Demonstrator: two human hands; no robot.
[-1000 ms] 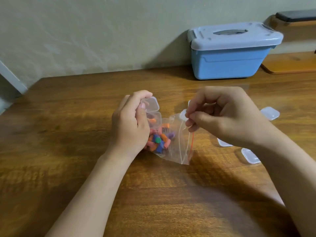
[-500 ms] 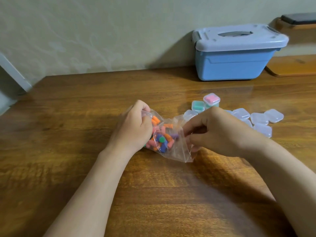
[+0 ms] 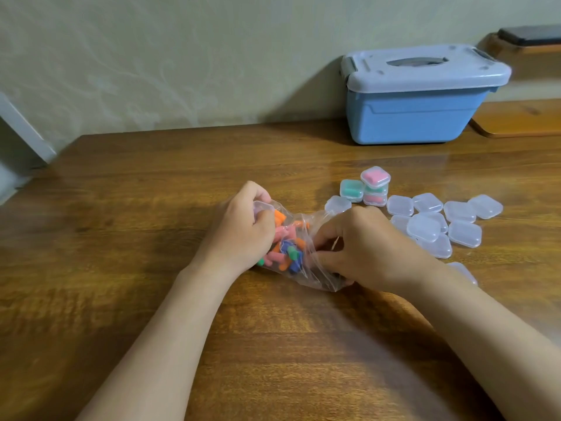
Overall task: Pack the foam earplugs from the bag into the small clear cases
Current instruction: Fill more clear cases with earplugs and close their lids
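left hand (image 3: 239, 235): near the middle of the table (image 3: 121, 268), fingers curled round a small held case (image 3: 261, 206); only a clear rim of it shows past the fingers. The heel of the hand lies against the bag.
held case: at the bag's left end, touching the plastic. Whether anything is inside cannot be told.
earplugs (image 3: 287, 249): orange, pink, blue and green foam pieces heaped inside the bag, just beside the left hand.
bag (image 3: 308, 268): clear plastic, crumpled, lying on the table between the two hands, with its right end gathered under the right hand.
right hand (image 3: 368, 252): fingers and thumb bent, pinching the plastic at the bag's right end.
lone case (image 3: 337, 204): clear and closed, just beyond the right hand's knuckles.
filled cases (image 3: 375, 177): toward the table's far edge, a teal-filled one beside a small stack with pink on top. The two touch each other.
empty cases (image 3: 425, 227): a loose cluster of clear closed cases to the right of the right hand, some overlapping. One more peeks out behind the right wrist.
storage box (image 3: 409, 113): blue with a pale lid shut, at the table's far edge against the wall (image 3: 182, 56).
wooden board (image 3: 522, 118): right of the storage box, by the far right corner.
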